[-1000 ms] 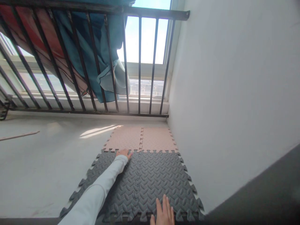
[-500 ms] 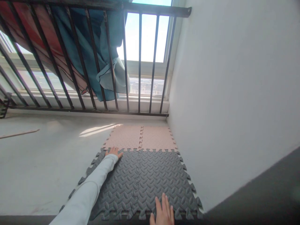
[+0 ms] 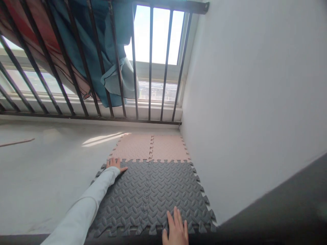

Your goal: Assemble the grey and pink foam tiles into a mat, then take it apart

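Observation:
Two dark grey foam mat tiles (image 3: 168,190) with toothed edges lie side by side on the floor. Beyond them are two pink foam mat tiles (image 3: 168,148), joined along a toothed seam. My left hand (image 3: 116,164) rests with fingers spread on the far left corner of the grey tiles, by the border with the pink ones. My right hand (image 3: 176,227) lies flat, fingers stretched out, on the near edge of the right grey tile. Neither hand holds anything.
A white wall (image 3: 245,102) rises along the mats' right side. Black railing (image 3: 112,118) crosses in front of the window, with blue and red cloth (image 3: 89,51) hanging behind its bars. A thin stick (image 3: 17,142) lies on the pale floor (image 3: 46,177) at left.
My left hand has shifted slightly left along the far edge of the grey tiles. The right hand stays on the near edge. The whole view has moved a little.

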Demonstrator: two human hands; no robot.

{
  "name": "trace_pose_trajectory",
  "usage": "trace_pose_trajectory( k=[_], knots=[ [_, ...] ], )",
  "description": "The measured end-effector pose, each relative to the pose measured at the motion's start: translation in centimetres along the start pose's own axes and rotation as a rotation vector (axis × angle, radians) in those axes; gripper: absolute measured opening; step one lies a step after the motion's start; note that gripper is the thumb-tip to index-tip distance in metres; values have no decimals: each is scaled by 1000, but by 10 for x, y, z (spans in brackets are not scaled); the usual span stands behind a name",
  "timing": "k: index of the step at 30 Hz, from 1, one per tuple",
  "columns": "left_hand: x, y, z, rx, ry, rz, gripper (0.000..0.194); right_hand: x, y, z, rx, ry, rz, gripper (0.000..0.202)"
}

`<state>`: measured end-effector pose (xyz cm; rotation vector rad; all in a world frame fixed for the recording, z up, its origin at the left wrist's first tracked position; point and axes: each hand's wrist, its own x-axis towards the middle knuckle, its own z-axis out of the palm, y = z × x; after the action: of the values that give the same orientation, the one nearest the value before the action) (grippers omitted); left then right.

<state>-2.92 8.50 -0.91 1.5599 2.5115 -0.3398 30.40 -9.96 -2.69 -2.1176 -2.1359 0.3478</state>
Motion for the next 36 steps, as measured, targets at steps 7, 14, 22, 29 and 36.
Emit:
trace_pose_trajectory(
  k=[7, 14, 22, 29, 36],
  knots=[
    [6, -24, -4, -36, -170, 117, 87, 5, -5, -10, -75, 16, -6, 43],
    [-5, -23, 24, -81, -39, 152, 100, 49, -19, -56, -109, -101, -126, 36],
    [-12, -21, 17, -96, -84, 187, 98, 175, -71, -64, -159, -43, -281, 26],
    [-14, -19, 16, -102, -114, 162, 101, 264, -117, -43, -188, -5, -355, 32],
    [-15, -21, 15, -73, -160, 161, 102, 290, -127, -36, -221, -15, -349, 32]
  ],
)
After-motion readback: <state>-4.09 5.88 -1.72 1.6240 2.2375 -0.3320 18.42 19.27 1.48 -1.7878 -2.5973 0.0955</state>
